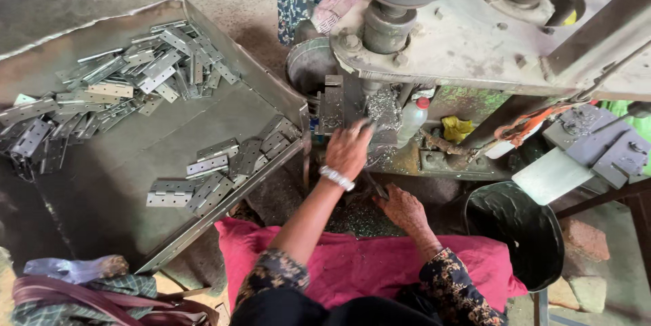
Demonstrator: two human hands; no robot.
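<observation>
While left hand (349, 149) seemingly feeds the drill press (380, 105), hinges (210, 177) wait.

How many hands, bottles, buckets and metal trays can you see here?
Hands: 2, the left hand and the right hand
Bottles: 1, the plastic bottle with a red cap
Buckets: 1, the black bucket
Metal trays: 1, the tray holding hinges
Total: 5

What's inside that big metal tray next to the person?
The metal tray holds flat grey metal hinges: a big heap at the far end and a smaller bunch near the front edge. Whatever lies under the heap is covered, so it cannot be seen.
</observation>
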